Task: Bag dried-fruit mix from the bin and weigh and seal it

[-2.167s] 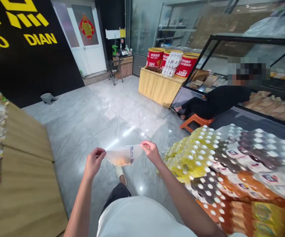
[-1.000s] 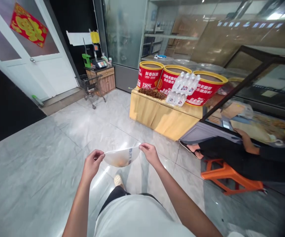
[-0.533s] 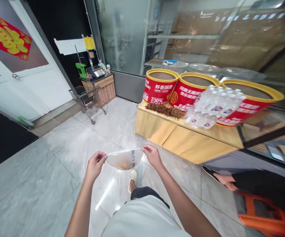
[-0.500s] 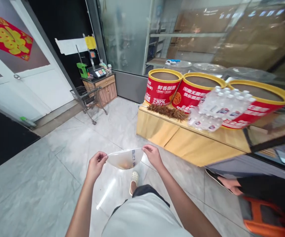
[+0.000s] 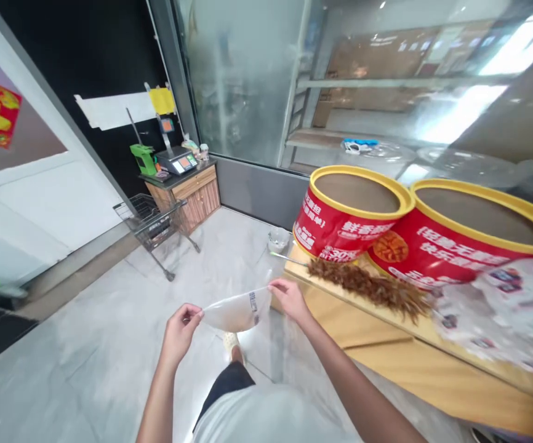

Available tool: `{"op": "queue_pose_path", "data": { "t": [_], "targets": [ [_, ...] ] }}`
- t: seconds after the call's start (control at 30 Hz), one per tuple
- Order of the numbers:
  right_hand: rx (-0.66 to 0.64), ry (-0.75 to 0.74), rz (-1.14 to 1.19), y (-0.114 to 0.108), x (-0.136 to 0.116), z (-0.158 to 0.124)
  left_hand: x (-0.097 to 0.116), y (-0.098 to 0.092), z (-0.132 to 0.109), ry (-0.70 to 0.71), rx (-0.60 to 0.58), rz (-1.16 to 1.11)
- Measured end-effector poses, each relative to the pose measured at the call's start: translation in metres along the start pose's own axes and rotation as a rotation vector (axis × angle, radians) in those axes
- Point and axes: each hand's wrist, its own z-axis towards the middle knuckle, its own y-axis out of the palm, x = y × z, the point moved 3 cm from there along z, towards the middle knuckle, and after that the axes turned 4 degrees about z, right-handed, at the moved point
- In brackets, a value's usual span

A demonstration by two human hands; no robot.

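A clear plastic bag [image 5: 229,311] with dark blue print is stretched between my two hands, in front of my body. My left hand [image 5: 181,326] pinches its left top corner between thumb and fingers. At the other top corner, my right hand [image 5: 289,298] pinches the bag the same way. Something brownish shows low in the bag, too blurred to name. Below the bag my foot in a cream clog [image 5: 231,342] stands on the tiled floor.
Right, a low wooden platform [image 5: 377,338] bears red and yellow tubs [image 5: 340,227], a brown feather duster [image 5: 363,284] and wrapped bottles [image 5: 516,301]. Behind them is a glass wall. Ahead left, a shopping cart [image 5: 156,224] stands by a cabinet [image 5: 197,197] with a scale [image 5: 178,161].
My view has moved forward, so the tubs, cabinet and cart look nearer. A clear bowl beside the platform has come into view. Both hands keep hold of the bag.
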Motion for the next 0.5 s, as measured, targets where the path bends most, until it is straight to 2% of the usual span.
{"op": "queue_pose_path", "data": {
  "t": [0.1,0.3,0.4,0.5],
  "targets": [
    [0.049,0.012,-0.001,0.010,-0.001,0.097,0.008,0.002,0.110,0.020,-0.051,-0.017],
    [0.139,-0.033,-0.070,0.018,-0.025,0.279,0.045,0.006,0.326,0.068,-0.157,0.044],
    [0.158,-0.053,-0.062,0.022,-0.016,0.373,0.058,0.014,0.430,0.101,-0.168,0.083],
    [0.147,-0.060,-0.048,0.029,0.006,0.474,0.066,0.025,0.527,0.123,-0.151,0.107]
  ]
}}
